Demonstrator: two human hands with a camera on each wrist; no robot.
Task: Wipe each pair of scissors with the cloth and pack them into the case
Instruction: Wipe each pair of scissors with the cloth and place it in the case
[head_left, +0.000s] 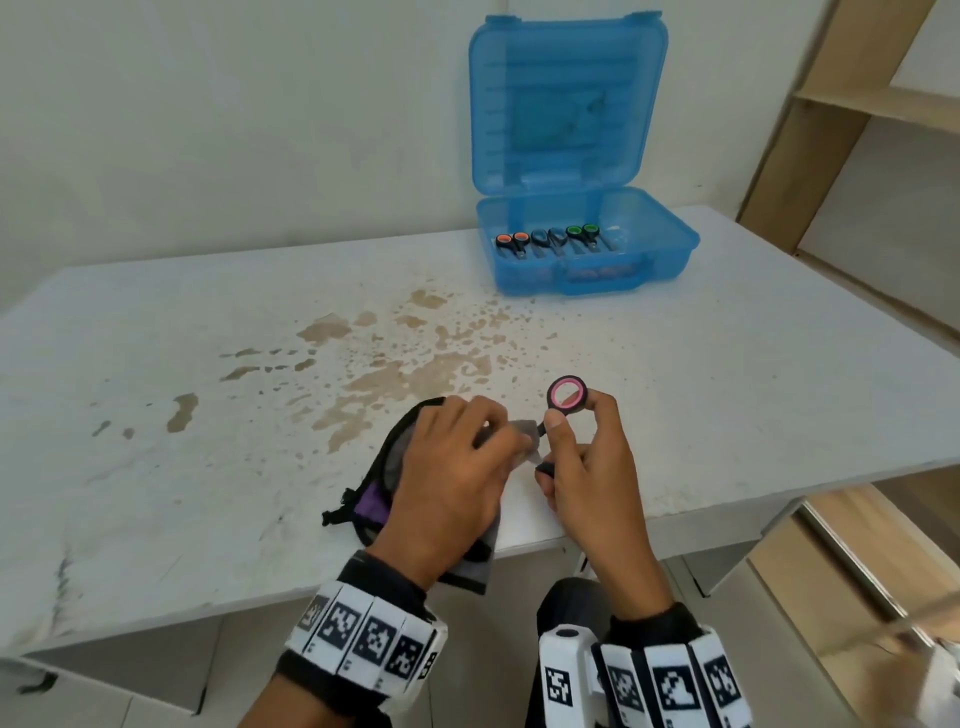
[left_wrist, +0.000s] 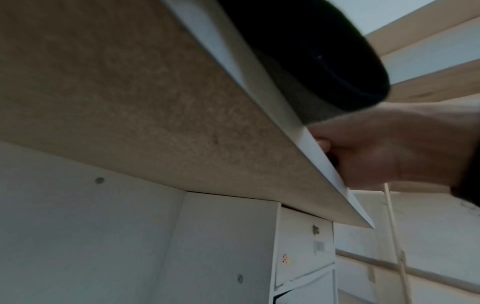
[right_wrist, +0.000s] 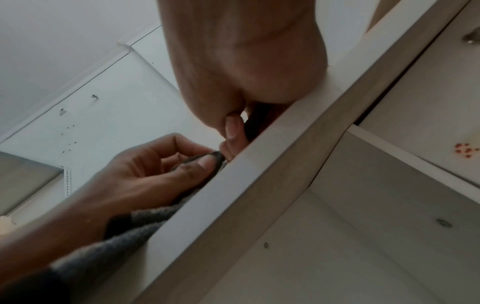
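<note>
My right hand (head_left: 582, 457) grips a pair of scissors with black, pink-lined handles (head_left: 567, 393) near the table's front edge; one handle ring stands up above my thumb. My left hand (head_left: 457, 467) pinches a grey cloth (head_left: 522, 434) around the blades, which are hidden inside it. In the right wrist view the left hand (right_wrist: 155, 170) pinches the cloth (right_wrist: 207, 162) at the table edge. The open blue case (head_left: 660, 249) stands at the back right, with three pairs of scissors (head_left: 550, 240) lying side by side in it: orange, dark and green handles.
The white table (head_left: 208, 364) is stained brown in the middle. The cloth's dark edge and a purple patch (head_left: 371, 501) hang over the front edge under my left hand. Wooden shelving (head_left: 857, 104) stands to the right. The case lid (head_left: 566, 98) stands upright.
</note>
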